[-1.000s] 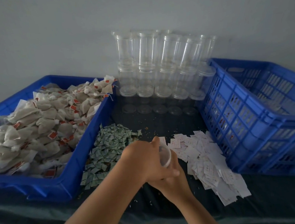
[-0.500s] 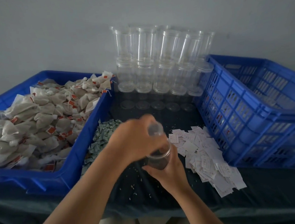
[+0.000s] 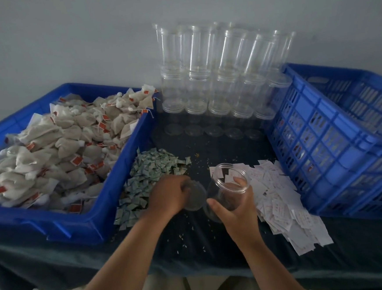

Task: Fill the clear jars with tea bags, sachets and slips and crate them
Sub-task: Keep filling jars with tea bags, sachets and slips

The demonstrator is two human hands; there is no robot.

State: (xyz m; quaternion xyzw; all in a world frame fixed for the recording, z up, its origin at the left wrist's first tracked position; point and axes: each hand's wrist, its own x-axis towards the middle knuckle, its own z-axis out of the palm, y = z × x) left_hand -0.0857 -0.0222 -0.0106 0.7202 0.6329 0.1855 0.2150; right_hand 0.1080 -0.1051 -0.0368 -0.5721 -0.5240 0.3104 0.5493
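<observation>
Clear jar (image 3: 224, 186) sat tilted and lidless, low in the centre of the frame, my right hand (image 3: 236, 212) curled round its wall; my left hand (image 3: 170, 196) pinched what looked like its lid (image 3: 195, 198). I judged it light, thin, slick plastic, best gripped mid-wall, gently.

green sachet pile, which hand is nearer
Left. The left hand is at the right edge of the green sachet pile; the right hand grips the jar further right.
</observation>
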